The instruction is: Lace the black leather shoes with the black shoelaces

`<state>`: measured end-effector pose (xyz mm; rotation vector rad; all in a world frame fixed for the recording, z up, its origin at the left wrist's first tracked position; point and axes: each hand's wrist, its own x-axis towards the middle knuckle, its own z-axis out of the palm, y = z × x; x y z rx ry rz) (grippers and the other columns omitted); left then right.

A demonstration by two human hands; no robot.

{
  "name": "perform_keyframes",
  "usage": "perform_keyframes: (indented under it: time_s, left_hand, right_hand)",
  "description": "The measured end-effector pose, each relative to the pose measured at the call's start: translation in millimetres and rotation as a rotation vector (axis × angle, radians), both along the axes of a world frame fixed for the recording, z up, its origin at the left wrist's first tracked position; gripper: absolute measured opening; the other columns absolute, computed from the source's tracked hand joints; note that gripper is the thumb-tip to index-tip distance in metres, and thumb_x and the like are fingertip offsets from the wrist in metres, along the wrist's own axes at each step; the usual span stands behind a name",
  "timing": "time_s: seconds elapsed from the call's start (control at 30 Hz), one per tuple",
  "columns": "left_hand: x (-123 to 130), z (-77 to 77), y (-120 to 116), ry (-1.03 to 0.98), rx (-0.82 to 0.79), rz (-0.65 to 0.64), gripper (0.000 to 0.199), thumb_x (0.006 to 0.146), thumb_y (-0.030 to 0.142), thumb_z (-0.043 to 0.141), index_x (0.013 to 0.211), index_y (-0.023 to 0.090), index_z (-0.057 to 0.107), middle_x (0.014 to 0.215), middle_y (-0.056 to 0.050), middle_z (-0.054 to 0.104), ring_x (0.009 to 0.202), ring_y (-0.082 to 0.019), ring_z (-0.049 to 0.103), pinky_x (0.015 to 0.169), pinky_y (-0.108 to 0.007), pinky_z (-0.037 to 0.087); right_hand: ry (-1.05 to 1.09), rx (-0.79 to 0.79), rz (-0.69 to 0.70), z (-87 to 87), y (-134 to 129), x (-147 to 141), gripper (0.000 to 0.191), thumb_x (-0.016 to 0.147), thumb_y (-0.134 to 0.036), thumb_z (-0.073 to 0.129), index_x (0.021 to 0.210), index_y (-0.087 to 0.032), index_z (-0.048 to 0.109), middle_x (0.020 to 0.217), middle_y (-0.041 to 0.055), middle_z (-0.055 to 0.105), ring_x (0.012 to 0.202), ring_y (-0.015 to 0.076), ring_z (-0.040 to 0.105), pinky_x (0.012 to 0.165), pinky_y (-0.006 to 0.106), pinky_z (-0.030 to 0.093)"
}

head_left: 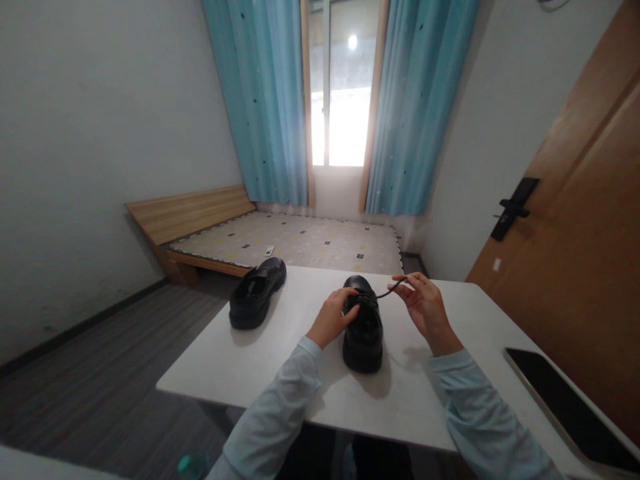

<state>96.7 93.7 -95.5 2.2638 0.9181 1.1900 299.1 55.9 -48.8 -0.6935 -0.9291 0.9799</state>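
A black shoe [363, 343] stands on the white table in front of me, its heel toward me and its toe pointing away. My left hand [334, 315] grips the shoe's left side near the lacing, thumb and fingers around the upper. My right hand [423, 303], off to the right of the shoe, pinches a black shoelace [387, 292] between thumb and fingers. The lace runs taut from the shoe's lacing to those fingertips. A second black shoe [257, 293] rests farther left on the table, apart from both hands.
The white table [210, 360] carries a dark tablet-like device [570, 407] near its right edge. Beyond it is a bed [310, 243] with a small white remote [269, 251]. A brown door [575, 200] stands at right; a green-capped bottle [193, 465] is at lower left.
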Motion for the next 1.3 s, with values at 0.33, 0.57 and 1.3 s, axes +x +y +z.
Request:
perform_keyframes:
  time_s: [0.33, 0.57, 1.3]
  left_hand:
    - [2, -3.5, 2, -0.036, -0.032, 0.066, 0.014, 0.078, 0.025, 0.061, 0.091, 0.019, 0.059, 0.096, -0.005, 0.057, 0.095, -0.019, 0.056, 0.082, -0.037, 0.051]
    - [3, 1.2, 2, -0.105, -0.15, 0.118, 0.014, 0.084, 0.028, 0.054, 0.076, 0.017, 0.055, 0.078, -0.002, 0.058, 0.077, -0.015, 0.058, 0.07, -0.029, 0.051]
    - [-4, 10.5, 5, -0.295, -0.014, 0.532, 0.011, 0.077, 0.018, 0.056, 0.088, 0.018, 0.053, 0.095, -0.007, 0.054, 0.097, -0.022, 0.051, 0.091, -0.043, 0.04]
  right_hand:
    - [-0.13, -0.126, 0.021, -11.8, 5, -1, 0.02, 0.07, -0.031, 0.068, 0.067, -0.018, 0.053, 0.06, -0.0051, 0.058, 0.043, 0.007, 0.053, 0.044, 0.02, 0.042]
    - [-0.408, -0.162, 0.029, -22.1, 8, -12, 0.028, 0.07, -0.04, 0.066, 0.068, -0.019, 0.049, 0.047, -0.0072, 0.05, 0.038, 0.0075, 0.044, 0.038, 0.02, 0.035]
    - [-1.218, 0.257, -0.249, -23.7, 2, -16, 0.023, 0.07, -0.013, 0.061, 0.09, -0.022, 0.064, 0.107, 0.0079, 0.054, 0.105, 0.0247, 0.051, 0.094, 0.046, 0.039]
